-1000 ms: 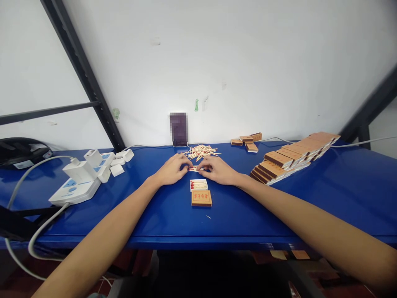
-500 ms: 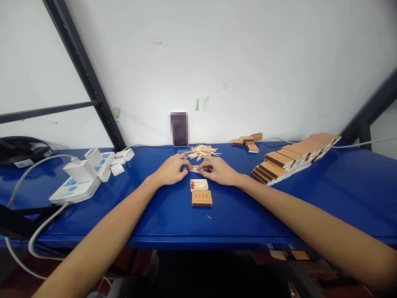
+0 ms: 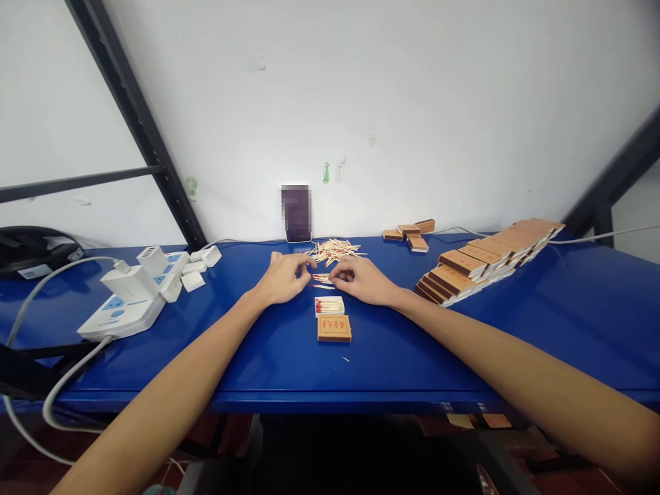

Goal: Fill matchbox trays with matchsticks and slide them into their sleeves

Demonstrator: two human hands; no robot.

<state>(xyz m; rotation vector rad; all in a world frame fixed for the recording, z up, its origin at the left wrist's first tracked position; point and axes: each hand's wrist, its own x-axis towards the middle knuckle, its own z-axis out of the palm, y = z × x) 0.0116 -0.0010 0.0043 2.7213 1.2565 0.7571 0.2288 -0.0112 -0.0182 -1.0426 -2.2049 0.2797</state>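
My left hand [image 3: 281, 278] and my right hand [image 3: 361, 280] rest on the blue table [image 3: 464, 344], fingertips facing each other. Both pinch a small bunch of matches [image 3: 322, 278] lying between them. Just behind lies a loose pile of matches [image 3: 335, 250]. Right in front of the hands sits an open matchbox tray [image 3: 330, 305] with red-tipped matches in it. An orange matchbox sleeve [image 3: 335, 328] lies flat just nearer to me.
A long row of overlapping matchboxes [image 3: 485, 261] runs along the right. A few loose matchboxes [image 3: 412, 234] lie at the back. White power strips with chargers [image 3: 134, 289] and cables sit at the left. A dark blurred object [image 3: 296, 213] leans on the wall.
My hands have drawn slightly apart, so the small bunch of matches between the fingertips shows more. My left thumb has lifted a little.
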